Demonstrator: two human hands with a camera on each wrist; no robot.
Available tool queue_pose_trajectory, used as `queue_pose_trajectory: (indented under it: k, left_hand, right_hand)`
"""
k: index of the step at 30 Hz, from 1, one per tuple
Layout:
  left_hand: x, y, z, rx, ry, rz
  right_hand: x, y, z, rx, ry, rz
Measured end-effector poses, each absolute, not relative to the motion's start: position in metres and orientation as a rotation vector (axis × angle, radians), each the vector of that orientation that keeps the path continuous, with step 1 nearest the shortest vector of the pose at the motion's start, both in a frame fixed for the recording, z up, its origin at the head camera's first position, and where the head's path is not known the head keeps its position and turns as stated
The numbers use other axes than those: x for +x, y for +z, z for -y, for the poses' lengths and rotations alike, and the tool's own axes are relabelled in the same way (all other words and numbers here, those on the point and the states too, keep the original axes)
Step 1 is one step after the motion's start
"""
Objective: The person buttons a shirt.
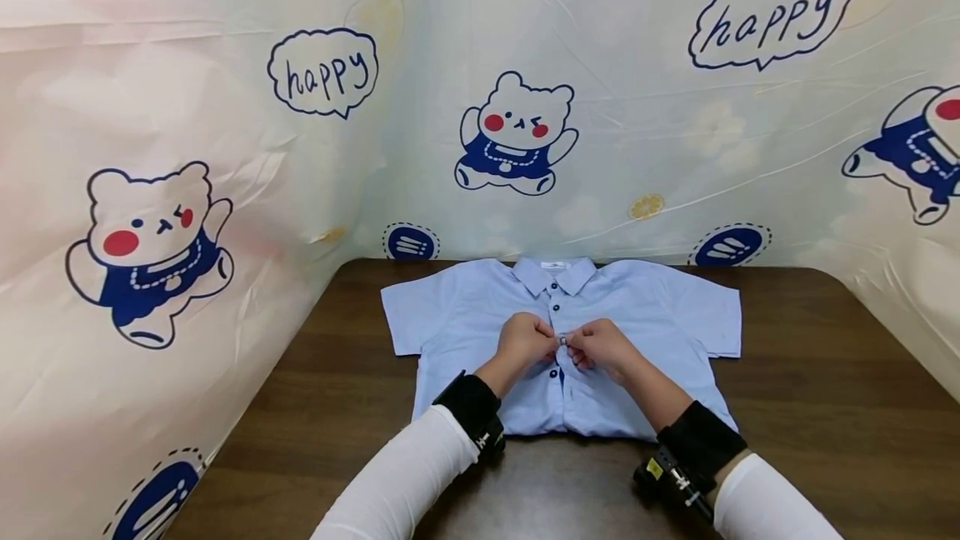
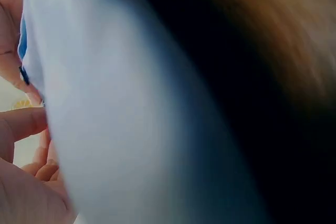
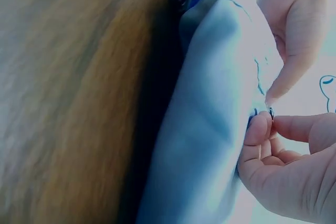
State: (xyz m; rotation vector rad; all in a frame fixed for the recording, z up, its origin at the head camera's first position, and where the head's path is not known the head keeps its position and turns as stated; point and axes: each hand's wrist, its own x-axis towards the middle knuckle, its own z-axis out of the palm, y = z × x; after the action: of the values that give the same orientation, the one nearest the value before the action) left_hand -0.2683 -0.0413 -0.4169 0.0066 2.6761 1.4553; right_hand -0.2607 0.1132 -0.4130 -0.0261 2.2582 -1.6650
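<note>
A light blue short-sleeved button-up shirt (image 1: 465, 315) lies front up on the table, its collar away from me. At the middle of its front, my left hand (image 1: 527, 340) pinches the placket cloth from the left. From the other side my right hand (image 1: 602, 346) pinches the placket, with thumb and forefinger close to a dark button (image 3: 272, 113). The fingertips of both hands nearly meet there. Above them, two dark buttons sit along the placket, and another button (image 1: 553, 373) shows below. In the left wrist view, raised cloth (image 2: 105, 103) hides much of the work.
The dark brown wooden table (image 1: 330, 407) extends on both sides of the shirt and in front of it. A pale printed sheet (image 1: 420, 65) with cartoon bears hangs behind and at the sides. Each wrist wears a black strap with a small camera.
</note>
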Motion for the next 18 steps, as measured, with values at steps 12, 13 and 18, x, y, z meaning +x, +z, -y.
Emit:
queue_pose_trajectory:
  k: [12, 13, 18]
  left_hand:
    - [-0.209, -0.404, 0.083, 0.611, 0.143, -3.022]
    - [-0.204, -0.406, 0.085, 0.613, 0.066, -3.009]
    - [-0.194, -0.414, 0.090, 0.625, -0.105, -2.993]
  right_hand:
    - [-0.194, -0.402, -0.135, -0.508, -0.404, -2.973]
    - [-0.190, -0.403, -0.135, -0.491, -0.318, -2.961]
    - [-0.183, -0.409, -0.134, -0.385, -0.170, -2.906]
